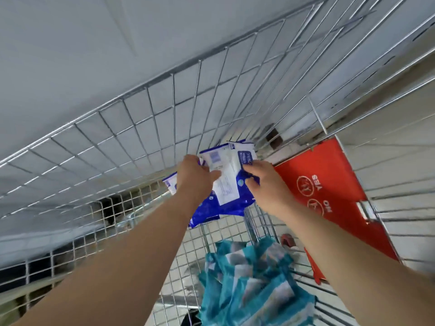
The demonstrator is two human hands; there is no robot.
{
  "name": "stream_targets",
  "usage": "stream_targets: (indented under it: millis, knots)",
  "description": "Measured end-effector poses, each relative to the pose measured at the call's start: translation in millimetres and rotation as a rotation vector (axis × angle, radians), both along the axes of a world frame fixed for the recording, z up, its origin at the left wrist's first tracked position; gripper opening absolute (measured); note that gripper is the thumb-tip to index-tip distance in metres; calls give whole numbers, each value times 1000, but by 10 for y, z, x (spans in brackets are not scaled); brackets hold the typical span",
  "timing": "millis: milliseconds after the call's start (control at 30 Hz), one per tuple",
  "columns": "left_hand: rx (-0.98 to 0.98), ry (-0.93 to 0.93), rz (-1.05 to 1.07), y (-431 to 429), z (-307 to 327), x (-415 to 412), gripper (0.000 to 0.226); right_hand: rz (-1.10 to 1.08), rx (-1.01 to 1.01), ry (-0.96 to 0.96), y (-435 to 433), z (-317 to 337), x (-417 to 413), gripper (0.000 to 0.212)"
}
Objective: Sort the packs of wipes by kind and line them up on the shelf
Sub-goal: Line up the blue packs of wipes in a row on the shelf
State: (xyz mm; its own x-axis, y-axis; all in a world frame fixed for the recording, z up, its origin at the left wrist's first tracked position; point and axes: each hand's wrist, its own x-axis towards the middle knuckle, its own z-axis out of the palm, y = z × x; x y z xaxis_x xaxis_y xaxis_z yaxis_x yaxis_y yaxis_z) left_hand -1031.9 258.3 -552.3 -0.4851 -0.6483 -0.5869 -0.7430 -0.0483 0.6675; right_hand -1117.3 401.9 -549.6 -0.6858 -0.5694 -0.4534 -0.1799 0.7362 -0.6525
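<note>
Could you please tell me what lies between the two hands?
In the head view, blue packs of wipes fill the gap; left hand and right hand both grip them.

The wire grid (164,102) is bare metal, silvery and shiny, with smooth rods that catch the light. The basket (188,250) below is finer metal mesh with the same bright finish. The blue packs (226,205) are thin plastic film, glossy and slightly crinkled; a white label (226,189) on one looks matt, like paper. The teal packs (249,290) are glossy film too, though blurred. The red board (329,184) looks smooth and faintly shiny. The pale wall (70,55) behind the grid is smooth and matt.
</note>
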Motion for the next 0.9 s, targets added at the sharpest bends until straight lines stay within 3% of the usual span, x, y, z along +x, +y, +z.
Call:
stream_targets:
  millis: [100, 267, 400, 467, 600, 700, 800, 900]
  knots:
    - [52, 32, -36, -35, -22, 78, 25, -51, -72, -93, -16, 31, 13, 35]
    - [149, 115, 11, -61, 51, 261, 19, -55, -104, -196, -82, 15, 96, 34]
    - [223, 179, 28, -19, 87, 327, 41, -4, -156, -196, -87, -19, 224, 39]
    - [191, 183, 21, -19, 87, 332, 50, -9, -169, -176, -68, -55, 245, 42]
    - [160, 188, 76, -71, 65, 441, 45, -201, -122, -69, -33, -167, 97, 36]
    - [168, 174, 102, -115, 35, 574, 43, -86, -55, -69, -76, -203, 46, 37]
    - [163, 147, 133, -144, -29, 657, 42, -20, 48, 81, -140, -259, 59, 50]
    - [165, 155, 153, -144, -52, 680, 43, -6, 104, 141, -171, -348, 91, 39]
